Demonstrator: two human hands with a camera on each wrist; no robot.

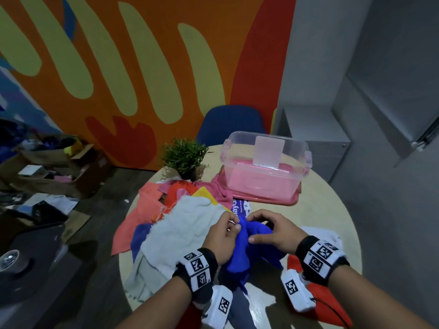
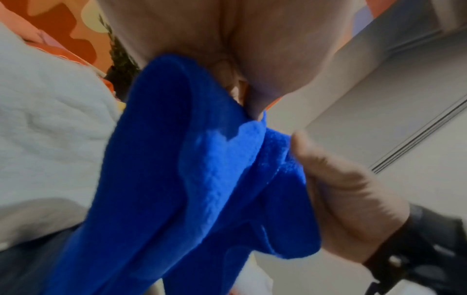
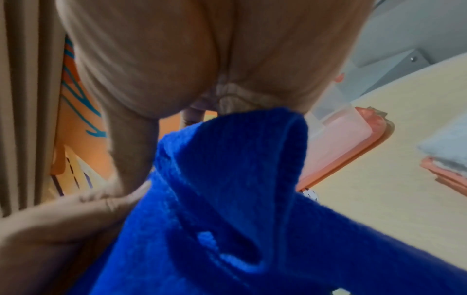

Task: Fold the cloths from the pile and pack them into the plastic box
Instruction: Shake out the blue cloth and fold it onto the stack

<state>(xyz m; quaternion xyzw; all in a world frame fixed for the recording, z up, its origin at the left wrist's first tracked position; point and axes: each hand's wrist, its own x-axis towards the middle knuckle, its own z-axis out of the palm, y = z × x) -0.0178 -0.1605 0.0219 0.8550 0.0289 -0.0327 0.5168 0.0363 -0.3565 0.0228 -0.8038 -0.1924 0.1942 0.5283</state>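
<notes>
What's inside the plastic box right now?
The plastic box is clear, and only pink shows through its walls, which may be a pink cloth or the pink lid it stands on. I cannot tell which, and no folded edges show.

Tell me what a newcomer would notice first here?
Probably the bright blue cloth, pinched by both the left hand and right hand at the table's near edge. Next, the clear plastic box with pink inside, at the far side, and the jumbled cloth pile to its left.

Blue cloth [image 1: 247, 248] bunched between both grips — its edges hidden.
</notes>
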